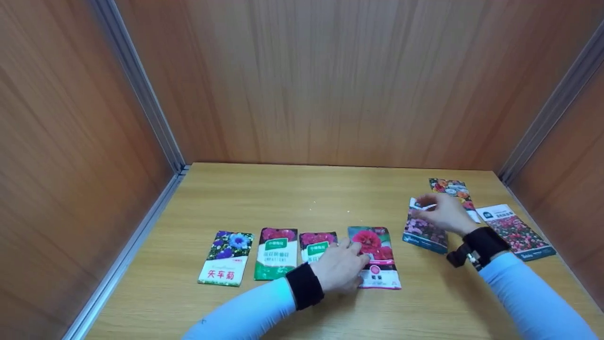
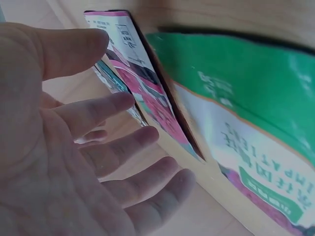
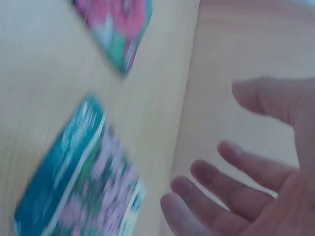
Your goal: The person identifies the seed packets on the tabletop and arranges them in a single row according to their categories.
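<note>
Pale-blue sleeves (image 1: 245,311) reach in closest to my head camera, with black wristbands (image 1: 304,286) at their ends. From my station I place everything by the red-flower packet (image 1: 381,262), which lies face up on the wooden surface (image 1: 292,193). At its left edge I have the left hand (image 1: 342,267), fingers spread in a loose curve, thumb well apart, gripping nothing; some fingers reach over that edge, though I can't tell whether they touch it. Just left of the red-flower packet, partly hidden by this hand, I see a small green-and-white packet (image 1: 317,245); next leftward comes a larger green-and-white packet (image 1: 277,253), and farthest left a blue-flower packet (image 1: 225,258). To the right of the red-flower packet and somewhat farther back lies the purple-flower packet (image 1: 424,233). Over it I see the right hand (image 1: 443,215), its fingers gently bent and separated from the thumb, with nothing held; contact I can't make out, and my right wrist view is blurred. Well to the right of the red-flower packet rests a pink-flower packet (image 1: 516,231). Behind and to the right of that same landmark, partly covered by the right hand, is a mixed-flower packet (image 1: 450,188). Beyond them all stands a wood-grained back panel (image 1: 306,85).
</note>
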Motion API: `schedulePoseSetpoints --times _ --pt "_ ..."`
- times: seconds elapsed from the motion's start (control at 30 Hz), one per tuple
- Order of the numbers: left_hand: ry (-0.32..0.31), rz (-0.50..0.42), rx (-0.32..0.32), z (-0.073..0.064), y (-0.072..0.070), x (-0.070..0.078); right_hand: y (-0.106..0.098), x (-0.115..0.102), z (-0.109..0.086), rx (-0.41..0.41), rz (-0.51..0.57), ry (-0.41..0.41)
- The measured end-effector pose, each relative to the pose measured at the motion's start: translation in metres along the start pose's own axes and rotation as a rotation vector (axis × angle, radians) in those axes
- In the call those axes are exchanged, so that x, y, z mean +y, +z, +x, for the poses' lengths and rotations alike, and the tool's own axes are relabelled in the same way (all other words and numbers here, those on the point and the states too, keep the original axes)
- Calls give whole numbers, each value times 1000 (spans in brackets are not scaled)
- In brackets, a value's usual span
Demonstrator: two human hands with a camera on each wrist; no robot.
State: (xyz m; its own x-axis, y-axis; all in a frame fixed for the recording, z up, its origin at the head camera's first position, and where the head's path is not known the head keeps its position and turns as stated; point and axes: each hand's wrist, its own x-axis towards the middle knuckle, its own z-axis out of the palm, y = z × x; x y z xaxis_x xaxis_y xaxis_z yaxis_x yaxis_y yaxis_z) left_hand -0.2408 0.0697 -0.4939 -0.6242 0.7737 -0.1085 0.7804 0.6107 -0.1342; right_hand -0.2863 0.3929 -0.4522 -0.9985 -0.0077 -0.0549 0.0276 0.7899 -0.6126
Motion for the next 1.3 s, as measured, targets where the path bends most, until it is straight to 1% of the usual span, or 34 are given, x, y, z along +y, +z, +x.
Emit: schedulePoseSetpoints --times 0.07,0.17,0.23,0.3,0.37,0.5,0.63,0.73,0.83,0.93,1.07,1.13,1.2,1.3 --pt "13 -13 -12 4 -2 2 -10 16 10 28 7 102" --pt "40 -7 -29 9 -3 6 -20 41 23 90 -5 233" --pt "56 7 -43 10 -2 9 -23 58 30 134 -22 301" --pt "64 10 -57 11 -1 11 -25 67 32 178 -66 363" --pt "64 2 -71 12 -1 14 -27 73 33 216 -87 426" --pt "62 -35 -92 12 -1 18 -29 75 28 258 -140 508" --pt "88 -62 -110 12 -1 22 -26 78 20 227 -196 585" --pt "94 -96 -124 12 -2 24 -23 79 18 192 -188 660" --pt "94 -117 -119 11 -3 24 -23 79 17 194 -157 694" --pt "105 -117 -103 11 -4 25 -26 79 13 209 -105 699" --pt "106 -123 -105 11 -5 26 -33 77 6 198 41 717" --pt "99 -128 -112 11 -5 27 -33 76 3 201 87 729" --pt "93 -139 -116 12 -6 29 -32 76 3 215 140 732" --pt "85 -161 -110 14 -7 31 -29 82 4 275 145 711"
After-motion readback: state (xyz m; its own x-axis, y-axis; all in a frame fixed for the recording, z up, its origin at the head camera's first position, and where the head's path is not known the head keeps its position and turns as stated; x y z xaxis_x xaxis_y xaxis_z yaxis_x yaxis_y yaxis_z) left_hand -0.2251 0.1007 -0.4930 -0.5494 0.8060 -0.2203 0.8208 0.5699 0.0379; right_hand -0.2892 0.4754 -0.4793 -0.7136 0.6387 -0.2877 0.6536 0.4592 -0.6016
